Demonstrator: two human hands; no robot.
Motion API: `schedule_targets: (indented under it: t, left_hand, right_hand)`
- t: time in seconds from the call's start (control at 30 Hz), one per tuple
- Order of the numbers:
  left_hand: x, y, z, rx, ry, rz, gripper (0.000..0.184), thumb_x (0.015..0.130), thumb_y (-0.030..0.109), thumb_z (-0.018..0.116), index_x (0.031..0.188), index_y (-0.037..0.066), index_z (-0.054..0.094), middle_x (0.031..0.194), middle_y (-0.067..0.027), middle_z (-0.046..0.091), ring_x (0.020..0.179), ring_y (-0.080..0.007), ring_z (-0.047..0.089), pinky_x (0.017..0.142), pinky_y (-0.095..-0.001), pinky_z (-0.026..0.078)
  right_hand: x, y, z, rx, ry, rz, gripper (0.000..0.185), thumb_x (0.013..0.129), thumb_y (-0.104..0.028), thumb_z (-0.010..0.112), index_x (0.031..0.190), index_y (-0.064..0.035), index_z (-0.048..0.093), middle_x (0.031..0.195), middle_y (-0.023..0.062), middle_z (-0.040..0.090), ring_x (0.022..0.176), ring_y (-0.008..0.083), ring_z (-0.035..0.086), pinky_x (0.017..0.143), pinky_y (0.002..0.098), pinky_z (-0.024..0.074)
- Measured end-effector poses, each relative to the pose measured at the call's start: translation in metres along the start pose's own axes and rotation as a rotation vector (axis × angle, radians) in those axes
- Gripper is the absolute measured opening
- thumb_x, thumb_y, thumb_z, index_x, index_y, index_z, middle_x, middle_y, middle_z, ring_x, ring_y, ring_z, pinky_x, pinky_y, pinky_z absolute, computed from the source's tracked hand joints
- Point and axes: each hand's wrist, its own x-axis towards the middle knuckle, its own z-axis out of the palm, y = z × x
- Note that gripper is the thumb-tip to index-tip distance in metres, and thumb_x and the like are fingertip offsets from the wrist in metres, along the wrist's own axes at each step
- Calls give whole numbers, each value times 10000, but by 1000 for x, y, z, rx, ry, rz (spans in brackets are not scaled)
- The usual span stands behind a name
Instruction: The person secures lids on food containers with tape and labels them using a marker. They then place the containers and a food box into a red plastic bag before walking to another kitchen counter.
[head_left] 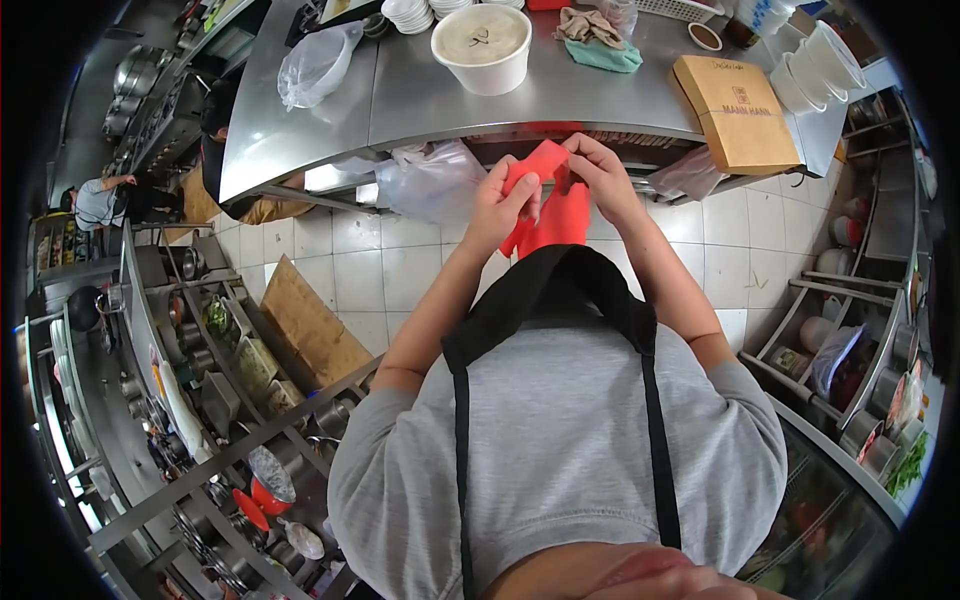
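Note:
A red plastic bag (562, 215) hangs in front of my body, just off the near edge of the steel counter (420, 100). My left hand (506, 200) holds its gathered upper part between thumb and fingers. On the other side, my right hand (597, 175) pinches the bag's edge with the fingertips. The lower part of the bag hangs down behind the black apron. Beyond my hands, a white tub (483, 62) with a pale lid stands on the counter.
A brown paper bag (737, 115), stacked white containers (815, 68), cloths (602, 55) and a clear plastic bag (318, 68) lie on the counter. Shelves of pans and food flank both sides. Another person (97, 203) is at the far left.

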Motion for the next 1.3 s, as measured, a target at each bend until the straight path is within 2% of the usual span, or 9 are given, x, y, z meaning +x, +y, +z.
schedule_targets:
  t: [0.2,0.67,0.8,0.87,1.0,1.1,1.17,1.27,1.3]
  left_hand:
    - [-4,-12,-3,443,220,346,136,852,114,575,900,40,471,716,20,508,682,-44,457,677,-180,408]
    - [-3,-18,-25,-131,231,-110,225,910,255,467,867,49,546,739,-6,533,735,-75,512,699,-221,411]
    - [-37,-29,-97,1265,347,114,216,852,219,514,762,26,547,670,-163,557,604,-253,557,548,-337,434]
    - [-68,-57,-166,1534,515,49,208,838,222,511,779,29,557,689,-166,578,640,-338,562,548,-407,436]
    - [-79,-39,-175,1590,452,-108,244,805,254,542,954,66,582,831,-185,593,791,-347,573,673,-458,441]
    - [-34,7,-107,1538,531,431,472,745,211,619,1176,68,491,1108,-178,536,981,-364,516,856,-444,396]
    - [-5,24,-50,1388,233,528,599,715,216,653,1244,62,419,1258,-165,422,1095,-362,441,939,-455,325]
    - [23,1,-39,1412,135,540,558,689,264,680,1177,73,490,1111,-166,531,1021,-333,505,956,-443,311]
    - [35,-21,-65,1553,44,273,581,665,307,696,1168,84,510,1076,-162,554,1035,-308,512,955,-422,325]
  right_hand:
    - [2,7,16,-6,-99,89,69,841,-77,470,805,-47,521,709,11,546,656,92,528,595,237,425]
    - [-4,23,8,314,90,124,111,864,-121,478,938,-60,533,860,10,581,764,111,555,705,259,442]
    - [-18,15,-90,567,352,-244,190,872,-131,428,1008,-50,534,860,29,582,799,157,558,734,310,450]
    - [-42,27,-187,737,399,-346,246,872,-117,406,1077,-36,515,936,56,582,849,159,555,784,320,455]
    - [-45,-16,-108,584,788,-271,291,872,-107,395,1132,-14,486,1037,89,568,895,170,558,833,319,450]
    - [-26,-5,-58,490,324,-154,231,878,-101,434,1068,3,514,1030,91,572,938,163,561,830,284,450]
    - [-8,-2,-17,327,162,-82,260,876,-108,433,1102,7,491,1063,81,560,937,151,552,827,280,442]
    - [2,-6,1,296,-82,1,243,861,-141,449,1047,12,487,1008,62,552,903,147,540,820,276,432]
    - [1,-11,-4,270,-121,-35,228,860,-151,450,1023,5,486,971,57,546,879,149,540,786,273,438]
